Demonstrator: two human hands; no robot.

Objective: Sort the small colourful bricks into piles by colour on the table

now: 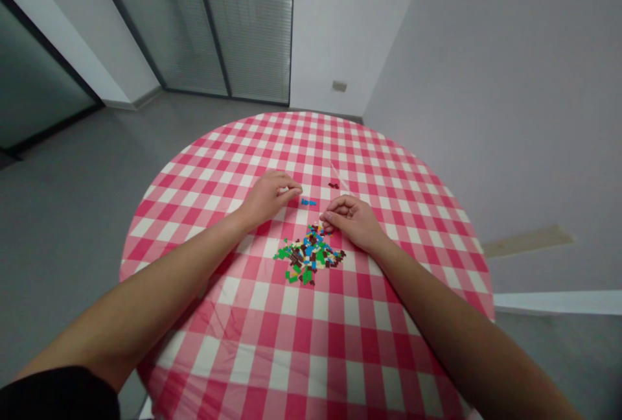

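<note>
Pink-checked tablecloth (pixel 311 342) under tiny bricks (pixel 308 255), right hand (pixel 352 220) masking their far edge

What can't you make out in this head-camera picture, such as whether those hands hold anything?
Head view:
Right hand: curled fingers hide anything held.
Left hand: its fingers hide anything held.
Pile of small bricks: upper bricks hide the lower ones.
Blue pieces: too small to show their shape.

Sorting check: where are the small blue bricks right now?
In the head view, the blue bricks lie on the checked tablecloth between the left hand and right hand, just beyond the mixed pile.
</note>
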